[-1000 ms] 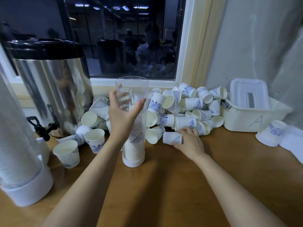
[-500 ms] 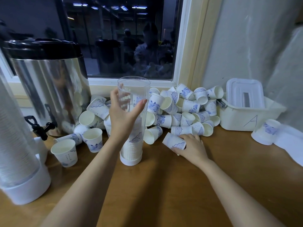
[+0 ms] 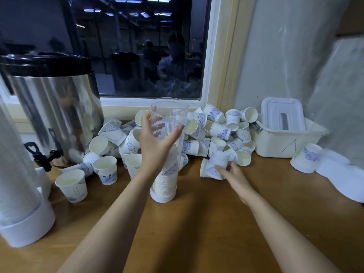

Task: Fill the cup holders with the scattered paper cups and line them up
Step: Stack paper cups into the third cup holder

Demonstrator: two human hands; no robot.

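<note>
- My left hand (image 3: 155,140) grasped the clear cup holder (image 3: 169,115) about its upper half. The thumb lay on the right side and the fingers wrapped round the far side, visible through the wall.
- The cup holder stood upright on its white base (image 3: 163,197), near the middle of the wooden bench (image 3: 197,233) and just in front of the scattered cups.
- A stack of cups (image 3: 166,180) sat nested inside the tube and reached roughly halfway up it.
- My right hand (image 3: 235,179) gripped a single paper cup (image 3: 213,168), with the fingers curled over its side. The cup lay on its side, mouth to the left, at the near edge of the heap and to the right of the holder. I could not tell whether it touched the bench.
- The pile of paper cups (image 3: 216,133) lay along the far side of the bench below the window (image 3: 137,46), most of them tipped over.
- Three upright cups (image 3: 71,185) stood mouth up on the bench, left of the holder.
- A second cup holder (image 3: 19,174), closely stacked with cups, stood at the near left edge on a white base.
- A steel urn (image 3: 53,115) with a black top stood at the far left.
- A white bin (image 3: 285,140) marked "A" stood at the far right with a lid (image 3: 282,115) resting in it. An upturned cup (image 3: 306,158) stood just beside it, to the right.
</note>
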